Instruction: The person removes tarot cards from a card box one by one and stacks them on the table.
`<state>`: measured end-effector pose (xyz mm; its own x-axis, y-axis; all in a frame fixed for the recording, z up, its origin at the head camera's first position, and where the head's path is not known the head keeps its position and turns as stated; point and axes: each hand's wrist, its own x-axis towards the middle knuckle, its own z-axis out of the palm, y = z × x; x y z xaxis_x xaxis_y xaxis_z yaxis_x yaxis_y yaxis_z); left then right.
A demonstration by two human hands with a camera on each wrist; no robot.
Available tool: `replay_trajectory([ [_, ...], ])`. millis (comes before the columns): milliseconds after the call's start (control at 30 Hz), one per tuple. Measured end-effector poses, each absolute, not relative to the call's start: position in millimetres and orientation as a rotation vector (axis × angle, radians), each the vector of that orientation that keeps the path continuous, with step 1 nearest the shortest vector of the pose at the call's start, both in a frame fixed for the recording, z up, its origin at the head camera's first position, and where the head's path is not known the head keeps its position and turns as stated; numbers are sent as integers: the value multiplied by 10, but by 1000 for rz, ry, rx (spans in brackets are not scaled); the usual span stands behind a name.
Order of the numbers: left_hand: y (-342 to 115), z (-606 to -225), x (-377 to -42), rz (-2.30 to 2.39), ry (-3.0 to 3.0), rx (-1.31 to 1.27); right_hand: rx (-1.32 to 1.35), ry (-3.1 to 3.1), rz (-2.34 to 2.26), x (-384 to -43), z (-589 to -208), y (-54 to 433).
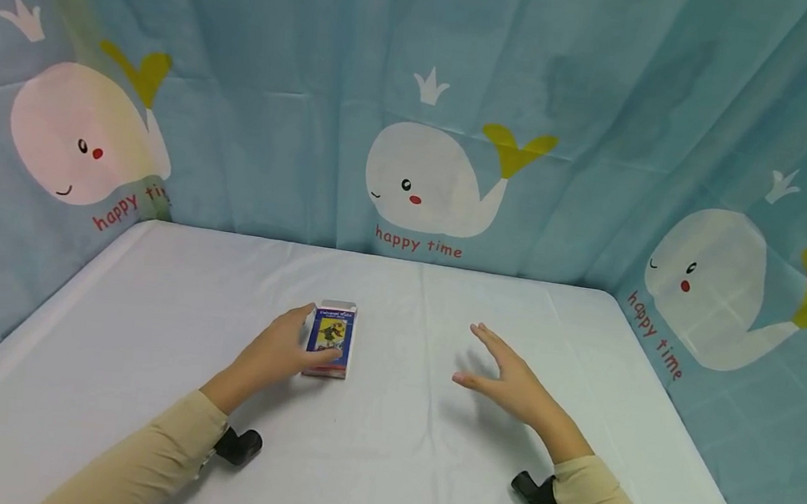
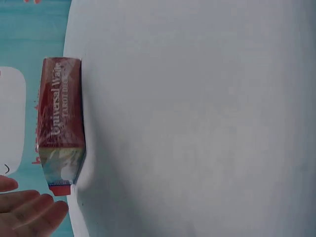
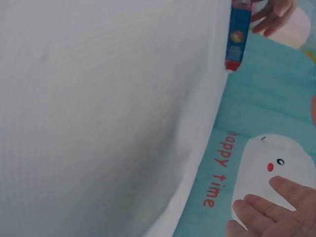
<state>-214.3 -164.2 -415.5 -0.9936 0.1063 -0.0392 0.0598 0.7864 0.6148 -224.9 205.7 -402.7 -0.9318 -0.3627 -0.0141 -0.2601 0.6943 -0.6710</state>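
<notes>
A tarot deck box (image 1: 332,332) lies flat on the white table, with a blue front, a yellow picture and an open-looking flap at its far end. My left hand (image 1: 278,353) hovers at the box's left side, fingers spread and thumb crossing in front of its lower part. The left wrist view shows the box's dark red side (image 2: 61,103) with the fingers (image 2: 37,212) apart from it. To the right, my right hand (image 1: 514,386) hangs above the tablecloth with fingers and thumb spread, holding nothing.
A white cloth (image 1: 384,468) covers the table. Behind and at both sides hangs a blue curtain (image 1: 271,160) printed with whales. Each wrist carries a black camera piece, one at the left (image 1: 239,446) and one at the right (image 1: 534,492).
</notes>
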Motion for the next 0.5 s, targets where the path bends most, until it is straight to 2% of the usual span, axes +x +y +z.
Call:
replay_trajectory([
  [500, -1462, -4238, -2127, 1213, 2923, 67, -479, 2650, -1233, -2182, -4041, 1906],
])
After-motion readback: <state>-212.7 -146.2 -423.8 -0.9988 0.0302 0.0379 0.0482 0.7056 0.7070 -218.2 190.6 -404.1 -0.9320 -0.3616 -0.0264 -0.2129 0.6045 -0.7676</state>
